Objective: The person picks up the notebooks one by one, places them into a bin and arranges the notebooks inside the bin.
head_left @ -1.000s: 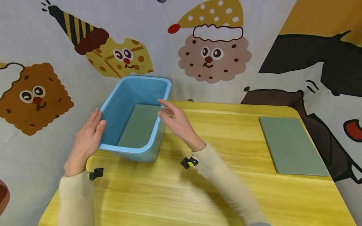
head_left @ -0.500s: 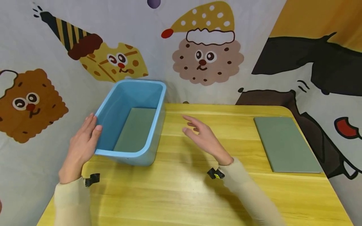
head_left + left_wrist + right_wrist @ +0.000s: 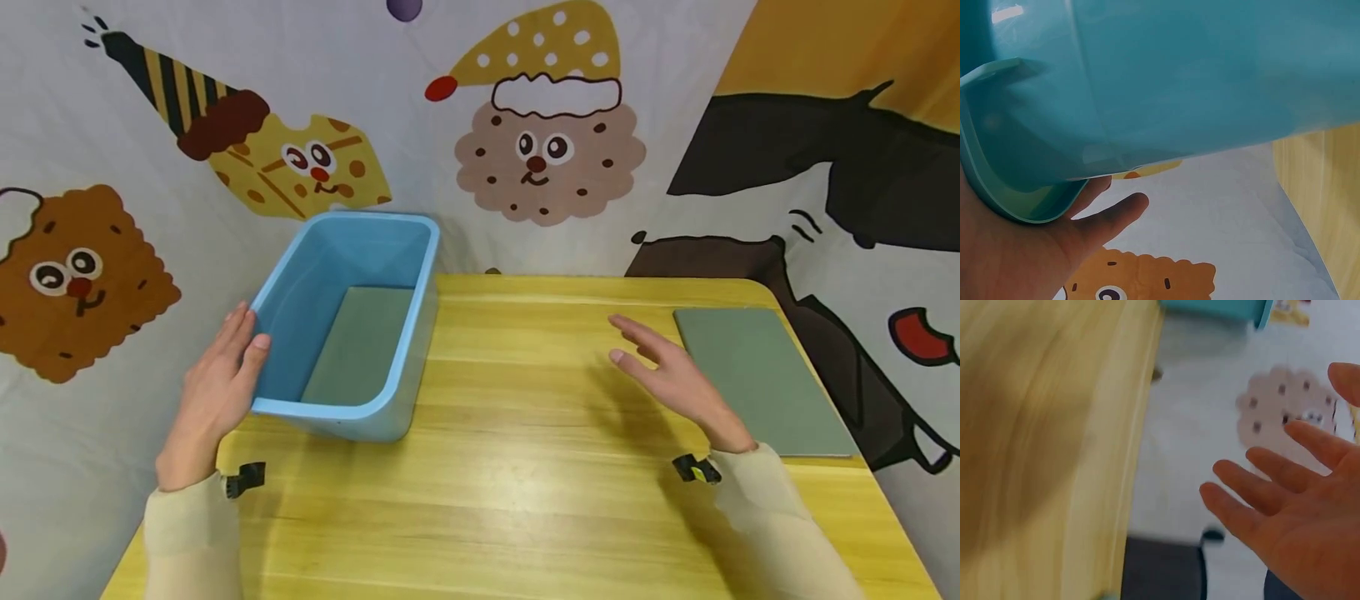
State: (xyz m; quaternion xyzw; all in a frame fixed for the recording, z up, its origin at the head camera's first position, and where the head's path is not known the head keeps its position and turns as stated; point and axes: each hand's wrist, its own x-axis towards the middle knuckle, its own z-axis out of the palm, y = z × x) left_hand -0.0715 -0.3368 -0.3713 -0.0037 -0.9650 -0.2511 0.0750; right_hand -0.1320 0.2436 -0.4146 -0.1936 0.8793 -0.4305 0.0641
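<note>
A blue plastic bin point(image 3: 408, 350) stands at the table's left side, with a flat grey-green notebook or board point(image 3: 360, 346) lying on its floor. My left hand point(image 3: 217, 375) rests against the bin's left rim, fingers fairly straight along the outside; the left wrist view shows the palm touching the rim. Over the table on the right, my right hand point(image 3: 675, 375) holds nothing, and its fingers are spread apart in the right wrist view. It is nearest to a second grey-green notebook or board point(image 3: 772, 383) lying flat, whose near left part the hand and wrist partly cover.
Under everything is a yellow wooden table point(image 3: 487, 500) with a rounded far right corner. Behind it hangs a pale cloth point(image 3: 420, 150) printed with cartoon biscuits and cheese. The bin's far end stands close to this cloth.
My right hand has moved from the bin's right rim across the table to the right, up to the second grey-green board. My left hand stays on the bin. The head view has shifted slightly.
</note>
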